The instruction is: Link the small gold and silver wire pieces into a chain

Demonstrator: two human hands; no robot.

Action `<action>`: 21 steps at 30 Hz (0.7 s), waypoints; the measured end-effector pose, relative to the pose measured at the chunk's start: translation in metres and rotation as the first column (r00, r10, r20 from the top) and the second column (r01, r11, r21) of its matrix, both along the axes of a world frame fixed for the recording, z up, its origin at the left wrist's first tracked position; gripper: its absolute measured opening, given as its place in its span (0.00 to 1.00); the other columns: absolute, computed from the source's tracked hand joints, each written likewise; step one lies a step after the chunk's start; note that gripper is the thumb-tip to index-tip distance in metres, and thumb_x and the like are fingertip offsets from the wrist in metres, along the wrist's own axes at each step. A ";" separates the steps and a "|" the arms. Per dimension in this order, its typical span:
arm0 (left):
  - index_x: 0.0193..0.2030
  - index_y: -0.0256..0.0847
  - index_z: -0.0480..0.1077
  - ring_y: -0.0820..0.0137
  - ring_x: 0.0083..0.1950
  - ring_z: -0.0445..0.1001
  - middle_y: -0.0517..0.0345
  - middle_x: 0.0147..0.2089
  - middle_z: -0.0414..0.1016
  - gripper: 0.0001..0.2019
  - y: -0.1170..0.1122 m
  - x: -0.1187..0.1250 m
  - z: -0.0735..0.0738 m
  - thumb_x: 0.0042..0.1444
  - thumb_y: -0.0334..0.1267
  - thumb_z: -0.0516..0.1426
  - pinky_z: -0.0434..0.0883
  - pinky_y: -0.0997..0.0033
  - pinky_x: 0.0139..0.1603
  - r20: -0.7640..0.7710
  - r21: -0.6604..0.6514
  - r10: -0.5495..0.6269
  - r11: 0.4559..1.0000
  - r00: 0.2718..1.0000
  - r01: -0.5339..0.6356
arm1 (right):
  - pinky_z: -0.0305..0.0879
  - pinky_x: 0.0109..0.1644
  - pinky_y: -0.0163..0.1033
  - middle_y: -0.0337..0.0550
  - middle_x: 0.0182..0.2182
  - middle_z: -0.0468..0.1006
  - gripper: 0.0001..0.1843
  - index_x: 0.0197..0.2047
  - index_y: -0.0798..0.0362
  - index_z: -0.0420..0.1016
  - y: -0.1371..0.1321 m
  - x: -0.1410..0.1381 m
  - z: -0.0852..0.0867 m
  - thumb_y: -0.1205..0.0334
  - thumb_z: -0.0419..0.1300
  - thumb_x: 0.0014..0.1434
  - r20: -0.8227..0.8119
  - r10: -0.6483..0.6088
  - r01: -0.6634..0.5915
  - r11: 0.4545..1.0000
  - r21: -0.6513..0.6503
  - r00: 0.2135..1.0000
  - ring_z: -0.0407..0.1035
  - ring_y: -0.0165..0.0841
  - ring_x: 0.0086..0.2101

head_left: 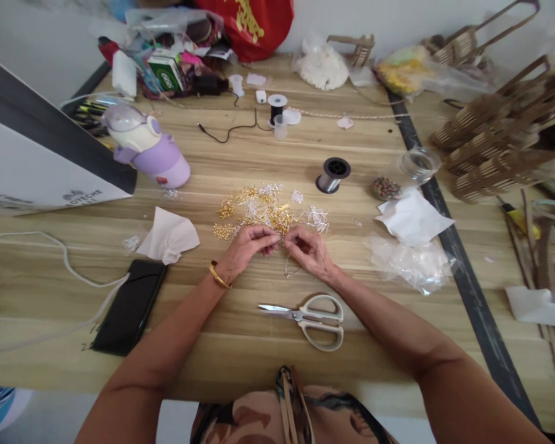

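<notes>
Centrally on the wooden table (240, 333), the left hand (247, 246) and right hand (311, 251) meet fingertip to fingertip, each pinching small pieces too tiny to identify, at the near edge of a pile of gold and silver findings (263, 209). Scissors (312, 316) lie just nearer the table's front edge.

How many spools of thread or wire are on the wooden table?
2: a black thread spool standing upright near the table's far edge, and a silver wire spool lying beyond the right hand. Others may hide in the clutter.
</notes>
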State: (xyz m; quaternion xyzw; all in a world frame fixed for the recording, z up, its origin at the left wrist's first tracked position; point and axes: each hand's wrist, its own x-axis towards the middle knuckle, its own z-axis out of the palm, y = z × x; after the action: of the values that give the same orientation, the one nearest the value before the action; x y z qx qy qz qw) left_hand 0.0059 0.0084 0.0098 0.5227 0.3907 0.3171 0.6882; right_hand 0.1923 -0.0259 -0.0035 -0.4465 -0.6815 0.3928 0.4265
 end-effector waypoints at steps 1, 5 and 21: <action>0.31 0.34 0.73 0.77 0.26 0.68 0.59 0.27 0.73 0.10 0.000 0.000 -0.001 0.51 0.41 0.62 0.66 0.76 0.29 0.003 0.001 0.001 1.000 1.000 -0.001 | 0.53 0.23 0.31 0.36 0.23 0.68 0.07 0.33 0.55 0.71 0.000 0.000 0.000 0.60 0.56 0.60 0.002 0.002 -0.002 1.000 0.002 1.000 0.57 0.24 0.21; 0.31 0.34 0.73 0.77 0.27 0.68 0.59 0.27 0.73 0.09 0.001 0.000 -0.001 0.52 0.40 0.62 0.66 0.76 0.30 0.021 -0.007 0.001 1.000 1.000 -0.001 | 0.53 0.24 0.31 0.36 0.23 0.67 0.05 0.32 0.55 0.70 -0.001 0.000 0.001 0.63 0.56 0.59 0.004 0.018 -0.018 1.000 -0.015 1.000 0.58 0.24 0.21; 0.31 0.35 0.73 0.76 0.27 0.69 0.59 0.27 0.73 0.08 0.001 0.000 -0.001 0.52 0.39 0.62 0.66 0.75 0.31 0.031 0.005 -0.010 1.000 0.999 0.010 | 0.52 0.24 0.30 0.35 0.22 0.66 0.05 0.31 0.56 0.69 -0.002 -0.002 0.006 0.65 0.56 0.58 0.014 0.062 -0.061 0.998 -0.033 0.998 0.56 0.23 0.21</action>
State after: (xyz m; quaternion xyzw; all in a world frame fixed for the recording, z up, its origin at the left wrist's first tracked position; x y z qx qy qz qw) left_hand 0.0058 0.0099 0.0084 0.5212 0.3765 0.3227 0.6946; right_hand 0.1905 -0.0277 0.0023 -0.4352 -0.6914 0.4136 0.4019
